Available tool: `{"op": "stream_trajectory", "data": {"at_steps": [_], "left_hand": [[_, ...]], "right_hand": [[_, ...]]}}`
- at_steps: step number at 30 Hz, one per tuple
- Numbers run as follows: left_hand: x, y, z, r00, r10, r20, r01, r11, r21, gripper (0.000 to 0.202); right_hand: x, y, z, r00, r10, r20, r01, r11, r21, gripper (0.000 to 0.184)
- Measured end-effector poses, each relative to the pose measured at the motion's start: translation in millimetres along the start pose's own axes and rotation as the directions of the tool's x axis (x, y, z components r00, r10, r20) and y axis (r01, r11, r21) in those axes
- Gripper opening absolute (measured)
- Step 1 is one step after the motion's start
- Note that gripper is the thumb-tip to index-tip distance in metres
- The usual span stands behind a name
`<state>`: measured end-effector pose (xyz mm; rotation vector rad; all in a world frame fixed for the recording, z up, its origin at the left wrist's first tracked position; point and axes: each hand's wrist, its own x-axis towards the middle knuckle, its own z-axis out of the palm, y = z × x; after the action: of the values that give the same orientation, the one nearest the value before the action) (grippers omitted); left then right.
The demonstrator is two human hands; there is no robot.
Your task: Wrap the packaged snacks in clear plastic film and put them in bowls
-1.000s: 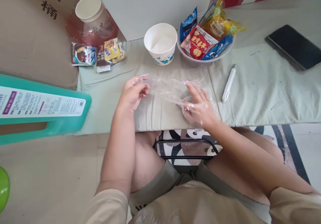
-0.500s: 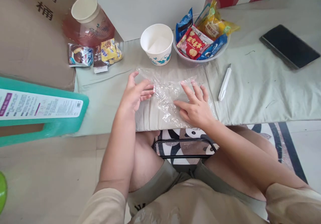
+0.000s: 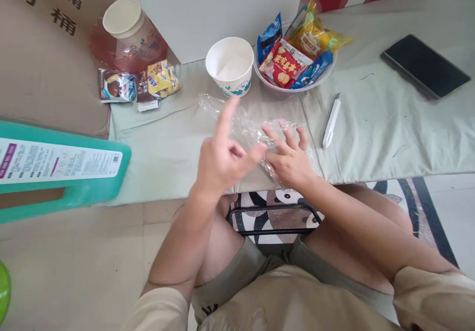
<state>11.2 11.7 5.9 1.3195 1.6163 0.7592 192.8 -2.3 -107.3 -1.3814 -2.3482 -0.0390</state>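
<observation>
Clear crinkled plastic film, perhaps a thin bag, lies on the cloth-covered surface in front of me. My right hand rests on it with fingers spread, and some film seems to overlap the fingertips. Raised over the film's left part is my left hand, its index finger pointing up and its thumb stretched right. Nothing shows in that hand, and its other fingers are partly hidden. Just beyond stands a white paper cup with a blue-green leaf pattern. A white utility knife lies to the right of my right hand.
A clear bowl of wrapped snacks sits behind the film. Farther right lies a black phone. Several snack packets and another paper cup stand at left, near a cardboard box and a teal container.
My left hand has lifted off the film's left edge and moved right, toward my right hand. My right hand stays on the film almost unmoved.
</observation>
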Motion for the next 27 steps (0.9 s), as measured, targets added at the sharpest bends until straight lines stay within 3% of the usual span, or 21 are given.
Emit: {"op": "stream_trajectory", "data": {"at_steps": [3, 5, 7, 11, 13, 16, 18, 21, 22, 24, 26, 27], "left_hand": [[-5.9, 5.1, 8.8, 0.972, 0.191, 0.134, -0.217, 0.952, 0.215, 0.027], [-6.3, 1.5, 5.2, 0.966, 0.215, 0.143, -0.246, 0.932, 0.265, 0.024], [-8.4, -6.5, -6.1, 0.982, 0.141, 0.126, -0.168, 0.955, 0.244, 0.032], [-24.1, -28.6, -36.4, 0.981, -0.111, 0.158, 0.062, 0.955, 0.289, 0.022], [-36.3, -39.7, -48.8, 0.957, -0.230, 0.178, 0.161, 0.929, 0.333, 0.022], [-54.1, -49.1, -63.2, 0.882, -0.401, 0.246, 0.281, 0.868, 0.409, 0.027], [-64.4, -43.7, -69.6, 0.885, -0.424, 0.192, 0.297, 0.832, 0.469, 0.030], [-76.1, -11.3, -65.0, 0.964, -0.265, 0.033, 0.209, 0.825, 0.526, 0.023], [-77.6, 3.5, -57.4, 0.982, -0.187, 0.027, 0.142, 0.827, 0.544, 0.022], [-73.3, 29.8, -32.2, 0.987, -0.038, 0.155, -0.057, 0.827, 0.560, 0.024], [-57.4, 40.5, 0.8, 0.931, 0.103, 0.350, -0.293, 0.783, 0.549, 0.021], [-45.7, 37.5, 17.1, 0.916, 0.154, 0.372, -0.354, 0.747, 0.563, 0.024]], "right_hand": [[2.0, -1.4, -6.7, 0.996, 0.035, 0.079, -0.040, 0.998, 0.057, 0.022], [4.6, -1.7, -11.1, 0.991, 0.060, 0.117, -0.072, 0.993, 0.094, 0.022], [7.4, -0.3, -13.6, 0.989, 0.078, 0.129, -0.096, 0.986, 0.137, 0.024], [11.0, 6.4, -14.8, 0.981, 0.135, 0.141, -0.167, 0.955, 0.244, 0.029], [10.8, 9.4, -17.1, 0.977, 0.163, 0.139, -0.196, 0.941, 0.276, 0.032], [8.8, 11.5, -24.1, 0.972, 0.185, 0.143, -0.217, 0.942, 0.256, 0.033], [7.3, 11.9, -29.0, 0.967, 0.197, 0.161, -0.228, 0.952, 0.205, 0.034], [6.4, 12.0, -33.2, 0.966, 0.187, 0.179, -0.212, 0.969, 0.130, 0.039], [6.5, 12.0, -33.6, 0.967, 0.182, 0.178, -0.204, 0.973, 0.110, 0.041], [7.4, 11.9, -33.8, 0.967, 0.184, 0.177, -0.200, 0.976, 0.081, 0.043], [8.4, 12.1, -34.1, 0.963, 0.195, 0.186, -0.211, 0.975, 0.068, 0.039], [8.9, 12.7, -34.5, 0.961, 0.200, 0.193, -0.217, 0.974, 0.070, 0.035]]}}
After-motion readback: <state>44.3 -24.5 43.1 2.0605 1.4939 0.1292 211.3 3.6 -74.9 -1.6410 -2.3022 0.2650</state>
